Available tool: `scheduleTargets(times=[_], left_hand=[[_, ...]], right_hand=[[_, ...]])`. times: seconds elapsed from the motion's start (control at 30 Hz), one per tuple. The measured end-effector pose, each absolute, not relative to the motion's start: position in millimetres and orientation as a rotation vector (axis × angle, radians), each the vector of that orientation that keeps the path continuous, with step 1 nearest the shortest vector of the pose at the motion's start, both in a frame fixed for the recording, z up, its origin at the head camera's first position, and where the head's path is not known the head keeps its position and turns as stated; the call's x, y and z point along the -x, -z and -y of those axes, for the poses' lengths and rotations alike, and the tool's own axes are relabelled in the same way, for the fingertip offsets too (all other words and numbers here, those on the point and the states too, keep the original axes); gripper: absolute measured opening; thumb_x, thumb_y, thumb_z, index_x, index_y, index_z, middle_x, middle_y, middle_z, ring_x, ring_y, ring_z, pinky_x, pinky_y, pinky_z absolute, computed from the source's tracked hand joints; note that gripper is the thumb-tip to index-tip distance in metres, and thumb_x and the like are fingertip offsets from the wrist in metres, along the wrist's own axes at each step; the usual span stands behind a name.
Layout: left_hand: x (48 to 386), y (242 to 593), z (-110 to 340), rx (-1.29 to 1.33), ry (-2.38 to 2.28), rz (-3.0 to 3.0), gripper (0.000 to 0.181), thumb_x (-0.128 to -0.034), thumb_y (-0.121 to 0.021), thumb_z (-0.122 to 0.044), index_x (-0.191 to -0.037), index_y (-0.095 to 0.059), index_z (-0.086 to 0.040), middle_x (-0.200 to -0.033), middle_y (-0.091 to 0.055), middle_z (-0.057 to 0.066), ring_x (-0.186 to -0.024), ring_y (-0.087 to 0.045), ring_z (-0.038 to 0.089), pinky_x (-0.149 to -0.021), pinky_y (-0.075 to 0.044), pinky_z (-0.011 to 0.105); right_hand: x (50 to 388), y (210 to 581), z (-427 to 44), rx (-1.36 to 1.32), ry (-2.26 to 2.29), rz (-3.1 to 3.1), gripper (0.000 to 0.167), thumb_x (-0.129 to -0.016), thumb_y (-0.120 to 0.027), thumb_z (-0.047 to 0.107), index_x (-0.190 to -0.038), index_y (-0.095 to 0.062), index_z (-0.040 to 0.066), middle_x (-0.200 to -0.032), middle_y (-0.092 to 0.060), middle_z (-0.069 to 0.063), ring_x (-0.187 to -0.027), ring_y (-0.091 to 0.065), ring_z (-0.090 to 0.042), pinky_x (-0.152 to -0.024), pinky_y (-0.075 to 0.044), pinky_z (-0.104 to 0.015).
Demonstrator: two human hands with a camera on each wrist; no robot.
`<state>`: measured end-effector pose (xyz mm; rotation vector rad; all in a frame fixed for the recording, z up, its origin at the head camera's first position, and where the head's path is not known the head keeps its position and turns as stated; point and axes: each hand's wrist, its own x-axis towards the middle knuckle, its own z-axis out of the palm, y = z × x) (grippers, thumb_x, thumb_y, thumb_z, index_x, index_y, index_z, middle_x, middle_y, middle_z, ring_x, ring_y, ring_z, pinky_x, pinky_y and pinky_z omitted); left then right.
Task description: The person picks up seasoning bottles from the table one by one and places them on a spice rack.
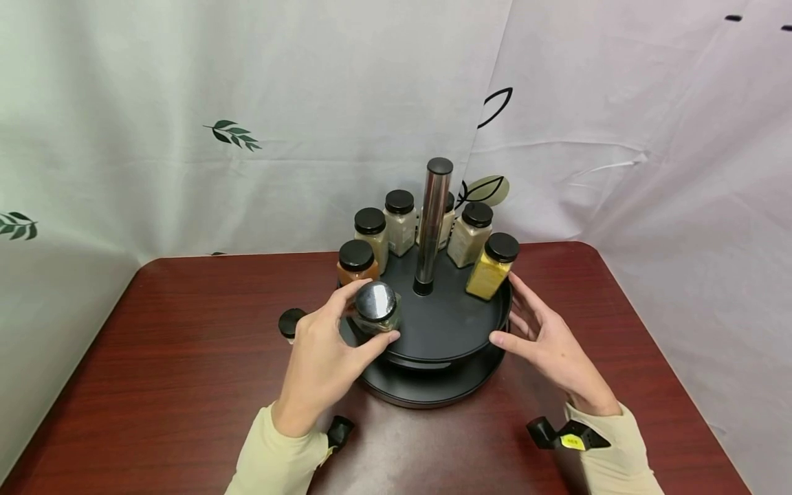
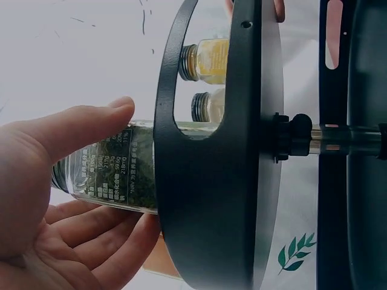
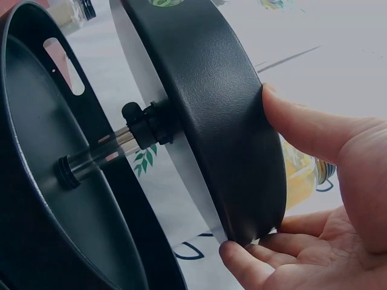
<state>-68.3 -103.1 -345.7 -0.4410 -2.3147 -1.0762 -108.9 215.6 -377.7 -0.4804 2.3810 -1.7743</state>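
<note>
My left hand [image 1: 324, 354] holds a square glass spice jar [image 2: 115, 163] of dark green herbs, thumb on one side and fingers on the other. The jar's black lid [image 1: 375, 301] catches the light, and its base is behind the front rim of the upper tray. On the right, my right hand [image 1: 557, 347] grips the upper tray's rim, thumb toward the front and fingers farther round. The tray belongs to a black two-tier spice turntable [image 1: 445, 330]. Right by those fingers stands a yellow spice jar [image 1: 489, 275]; an orange-brown one [image 1: 355, 268] stands behind the left hand.
Several more black-lidded jars [image 1: 401, 227] line the tray's back edge around the upright metal post [image 1: 433, 220]. A partly hidden black-lidded jar [image 1: 291, 322] is left of my left hand. The lower tray [image 1: 427, 392] rests on the red-brown table [image 1: 204, 357]; a white curtain hangs behind.
</note>
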Motion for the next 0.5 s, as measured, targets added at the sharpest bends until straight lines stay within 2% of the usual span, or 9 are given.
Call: scheduleTargets(times=[0.5], left_hand=[[72.2,349.8,101.7,0.417,1.069,2.356,0.072,-0.0663,-0.096,-0.026,-0.128,-0.064,-0.006,-0.097,-0.075,-0.001,-0.090,-0.071,0.009,-0.078,-0.056,0.034]], right_hand=[[109.3,378.4,-215.9,0.498,1.779,-2.380,0.092,-0.090,-0.075,0.006,-0.162,-0.018,0.020,-0.165,-0.023,-0.007,-0.149,-0.026,-0.031,-0.105,-0.036,-0.012]])
